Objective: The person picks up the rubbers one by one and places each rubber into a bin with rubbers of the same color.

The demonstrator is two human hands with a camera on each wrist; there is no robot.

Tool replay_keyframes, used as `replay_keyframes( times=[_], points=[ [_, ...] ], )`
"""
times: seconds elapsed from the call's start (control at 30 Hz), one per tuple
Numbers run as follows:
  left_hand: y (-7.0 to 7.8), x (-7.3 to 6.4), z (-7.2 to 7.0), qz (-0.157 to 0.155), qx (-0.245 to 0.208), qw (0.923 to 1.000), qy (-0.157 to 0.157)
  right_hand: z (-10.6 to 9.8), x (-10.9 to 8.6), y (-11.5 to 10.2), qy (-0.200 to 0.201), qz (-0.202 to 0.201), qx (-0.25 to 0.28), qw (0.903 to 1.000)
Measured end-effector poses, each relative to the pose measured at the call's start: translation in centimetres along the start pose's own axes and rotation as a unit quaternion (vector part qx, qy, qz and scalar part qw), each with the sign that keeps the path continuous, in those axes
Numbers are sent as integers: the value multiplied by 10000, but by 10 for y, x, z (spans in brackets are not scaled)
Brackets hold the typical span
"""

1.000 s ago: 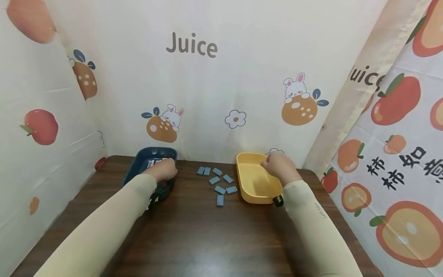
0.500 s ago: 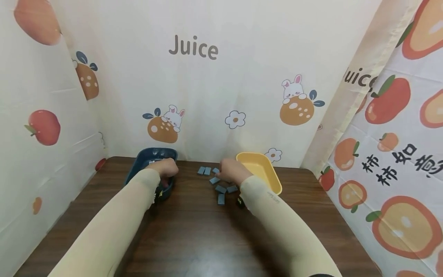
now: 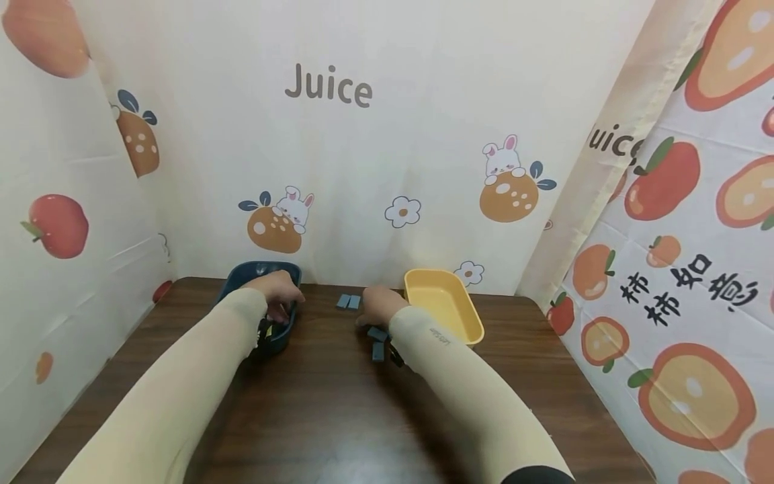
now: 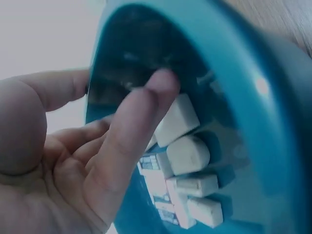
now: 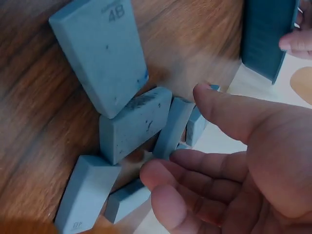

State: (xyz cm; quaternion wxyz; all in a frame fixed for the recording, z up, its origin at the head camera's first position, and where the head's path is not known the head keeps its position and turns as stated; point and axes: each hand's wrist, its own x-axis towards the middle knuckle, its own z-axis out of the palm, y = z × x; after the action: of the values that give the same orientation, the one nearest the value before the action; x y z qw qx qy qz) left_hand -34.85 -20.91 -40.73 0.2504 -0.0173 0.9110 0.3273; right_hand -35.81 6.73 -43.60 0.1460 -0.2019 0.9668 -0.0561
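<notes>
In the head view my left hand (image 3: 279, 290) is at the dark blue bin (image 3: 266, 267). The left wrist view has that hand (image 4: 105, 163) with fingers extended and thumb apart over white erasers (image 4: 189, 155), some in printed sleeves, inside the bin (image 4: 265, 117). My right hand (image 3: 379, 306) is low over the loose blue-grey erasers (image 3: 377, 351). Up close, this hand (image 5: 229, 170) has its thumb spread from loosely bent fingers, beside several blocks; one eraser (image 5: 102, 58) is marked 4B. I see nothing held in either hand. In the head view the right hand hides some erasers.
A yellow bin (image 3: 444, 306) stands on the wooden table (image 3: 320, 417), just right of my right hand. Two more blue-grey erasers (image 3: 348, 302) lie between the hands near the back edge. A fruit-printed curtain (image 3: 338, 148) rises behind the table.
My right hand has moved left, from over the yellow bin to the loose blue-grey erasers. My left hand stays at the blue bin, its fingers shifted slightly. The head view has turned slightly.
</notes>
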Motion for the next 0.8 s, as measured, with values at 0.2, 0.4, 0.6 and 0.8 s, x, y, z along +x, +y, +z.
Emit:
replay_keyframes(
  times=[0.2,0.4,0.6,0.8],
  points=[
    [1,13,3,33,-200,9991,381,1,5,-4,67,176,-90,9998],
    [0,24,2,-110,-230,9993,261,2,12,-2,39,375,-238,9990],
    [4,23,3,-119,-136,9998,116,6,21,3,39,499,-175,9986],
    [7,16,-1,-127,40,9999,44,7,28,6,40,409,-17,9992]
  ],
)
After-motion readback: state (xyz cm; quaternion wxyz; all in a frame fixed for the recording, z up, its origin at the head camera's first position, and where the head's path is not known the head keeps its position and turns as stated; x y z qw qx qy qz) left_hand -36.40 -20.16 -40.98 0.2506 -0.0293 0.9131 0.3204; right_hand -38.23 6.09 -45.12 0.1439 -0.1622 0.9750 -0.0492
